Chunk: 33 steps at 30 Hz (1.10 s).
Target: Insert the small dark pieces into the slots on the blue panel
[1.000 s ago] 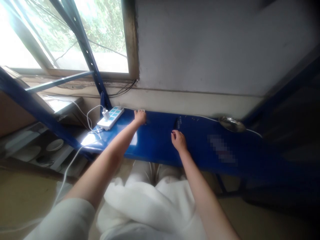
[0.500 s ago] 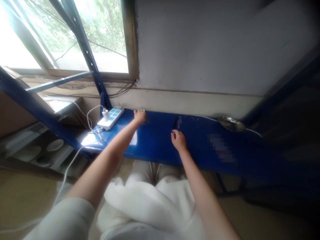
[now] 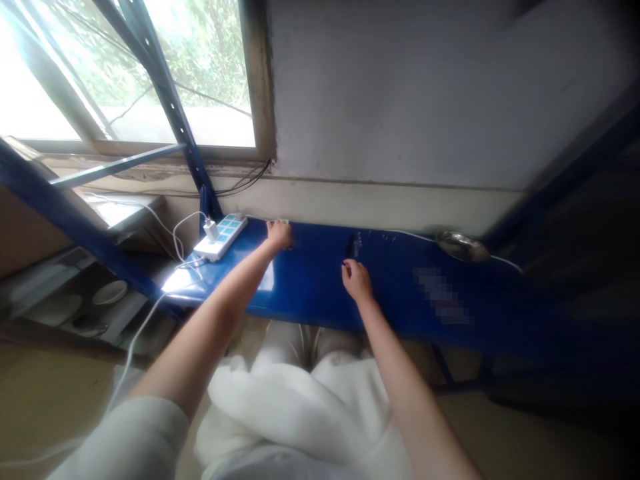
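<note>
Over the far edge of the blue tabletop [image 3: 310, 280], my left hand [image 3: 280, 233] is lowered with its fingers curled. Something pale shows just behind its fingertips, and what the fingers hold is hidden. My right hand [image 3: 357, 279] hovers nearer the middle, thumb and fingers pinched together on something too small to make out. Just beyond it lies a thin dark object [image 3: 350, 245], its kind unclear. Beside that sits a cluster of small clear or silvery pieces [image 3: 357, 244]. A few more tiny pieces [image 3: 389, 237] are scattered toward the back.
A white power strip [image 3: 223, 237] with a plugged-in charger [image 3: 211, 230] stands on the left end, its white cable [image 3: 131, 350] hanging down. At the back right is a shiny metal bowl [image 3: 463, 246]. Blue metal posts [image 3: 170, 100] rise by the window.
Both hands stay in almost the same places and poses. The whole view has shifted very slightly.
</note>
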Each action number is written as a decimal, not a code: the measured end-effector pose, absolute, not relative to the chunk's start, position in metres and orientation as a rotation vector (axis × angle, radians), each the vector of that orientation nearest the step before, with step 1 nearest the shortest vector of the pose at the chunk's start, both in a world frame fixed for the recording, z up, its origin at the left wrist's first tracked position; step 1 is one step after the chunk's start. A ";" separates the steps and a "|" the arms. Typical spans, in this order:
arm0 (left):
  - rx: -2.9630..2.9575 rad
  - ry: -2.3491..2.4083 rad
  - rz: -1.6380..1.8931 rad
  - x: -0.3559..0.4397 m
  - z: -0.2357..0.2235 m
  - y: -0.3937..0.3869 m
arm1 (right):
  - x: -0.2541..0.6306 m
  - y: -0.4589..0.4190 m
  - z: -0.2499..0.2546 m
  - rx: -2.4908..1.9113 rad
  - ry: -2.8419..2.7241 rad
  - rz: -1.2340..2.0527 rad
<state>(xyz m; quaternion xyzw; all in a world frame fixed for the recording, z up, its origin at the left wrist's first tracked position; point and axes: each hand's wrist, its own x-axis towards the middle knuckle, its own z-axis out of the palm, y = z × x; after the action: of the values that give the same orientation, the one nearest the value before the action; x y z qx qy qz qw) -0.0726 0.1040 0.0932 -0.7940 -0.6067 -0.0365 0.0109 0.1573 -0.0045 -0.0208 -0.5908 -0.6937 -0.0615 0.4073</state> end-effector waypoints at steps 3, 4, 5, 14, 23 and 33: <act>-2.511 -1.791 -0.244 -0.069 0.094 0.101 | 0.157 -0.005 -0.020 -1.486 -1.750 -0.144; -2.531 -1.727 -0.310 -0.065 0.094 0.098 | 0.157 -0.005 -0.020 -1.485 -1.751 -0.140; -2.558 -1.648 -0.373 -0.061 0.094 0.094 | 0.157 -0.005 -0.020 -1.484 -1.752 -0.135; -2.908 -1.154 -0.298 0.010 0.062 0.051 | 0.159 -0.006 -0.019 -1.615 -1.647 -0.182; -2.923 -1.359 -0.265 0.045 0.031 0.050 | 0.159 -0.005 -0.021 -1.715 -1.478 -0.196; -2.816 -1.378 -0.530 0.057 0.028 0.057 | 0.160 -0.005 -0.020 -1.799 -1.463 -0.160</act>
<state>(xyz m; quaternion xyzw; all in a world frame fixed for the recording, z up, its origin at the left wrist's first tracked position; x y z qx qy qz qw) 0.0571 0.0573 0.0281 -0.8855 -0.4334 -0.1665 -0.0189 0.1599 -0.0049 -0.0203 -0.7101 -0.5777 -0.0633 0.3975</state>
